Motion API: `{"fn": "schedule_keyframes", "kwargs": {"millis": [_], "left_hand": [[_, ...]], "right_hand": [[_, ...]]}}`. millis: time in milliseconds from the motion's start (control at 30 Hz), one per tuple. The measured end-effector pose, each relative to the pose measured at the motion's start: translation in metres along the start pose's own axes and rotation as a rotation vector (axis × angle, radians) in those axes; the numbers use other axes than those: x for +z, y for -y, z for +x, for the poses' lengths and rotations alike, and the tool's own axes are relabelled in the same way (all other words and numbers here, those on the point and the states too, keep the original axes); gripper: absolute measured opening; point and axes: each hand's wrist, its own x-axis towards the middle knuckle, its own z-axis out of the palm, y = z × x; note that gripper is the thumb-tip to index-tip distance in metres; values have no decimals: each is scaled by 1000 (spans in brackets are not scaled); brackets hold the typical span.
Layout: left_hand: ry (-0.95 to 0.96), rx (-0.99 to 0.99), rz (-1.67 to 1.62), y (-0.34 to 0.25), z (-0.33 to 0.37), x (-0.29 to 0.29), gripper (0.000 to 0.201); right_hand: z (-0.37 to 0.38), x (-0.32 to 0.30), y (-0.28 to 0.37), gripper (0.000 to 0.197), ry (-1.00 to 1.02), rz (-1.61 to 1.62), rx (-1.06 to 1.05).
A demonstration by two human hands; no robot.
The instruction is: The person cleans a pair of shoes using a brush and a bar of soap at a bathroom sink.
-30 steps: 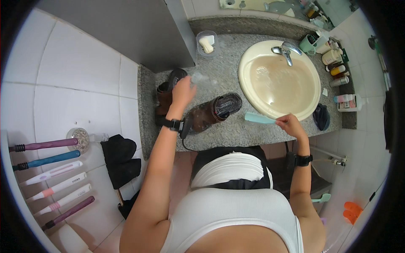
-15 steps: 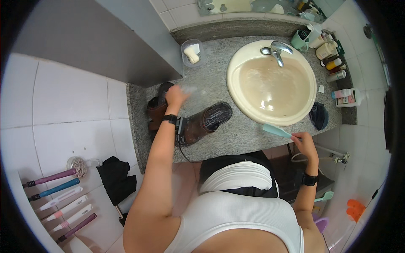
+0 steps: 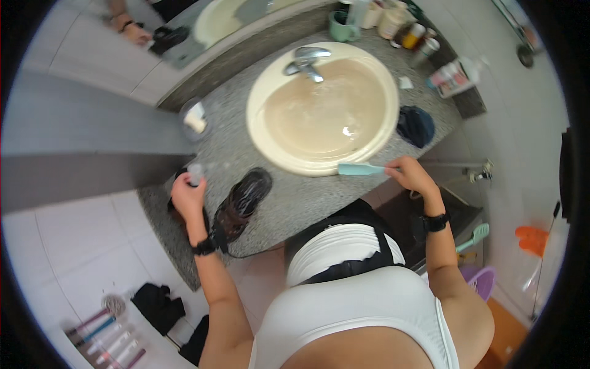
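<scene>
My left hand (image 3: 188, 195) has its fingers closed around a small translucent container, perhaps a little cup or cap (image 3: 195, 173). It is over a dark brown sandal at the counter's left end, which the hand and forearm mostly hide. Beside my left wrist, a second brown sandal (image 3: 244, 200) lies on the counter, its dark insole looking wet. My right hand (image 3: 410, 176) grips one end of a pale teal brush (image 3: 361, 168). The brush's broad end is at the front rim of the cream sink (image 3: 261, 144); I cannot tell whether they touch.
A chrome faucet (image 3: 305, 63) stands behind the sink. A clear soap dish (image 3: 195, 120) sits at the back left. Dark crumpled cloth (image 3: 416, 126) lies right of the sink. Bottles and a green mug (image 3: 342, 27) line the back. A grey wall (image 3: 92, 117) borders the left.
The view has turned, so the sink appears further left. My left hand, blurred before, now shows the translucent container between its fingers. My right hand still holds the brush by the sink's front rim.
</scene>
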Motion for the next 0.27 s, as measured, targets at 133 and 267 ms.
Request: {"fn": "schedule_keyframes", "kwargs": {"millis": [133, 267], "left_hand": [[23, 143, -164, -114, -9, -23, 32], [240, 250, -343, -224, -28, 3, 33]], "right_hand": [[-21, -26, -24, 19, -26, 21, 102], [-51, -40, -62, 20, -145, 73, 160]]}}
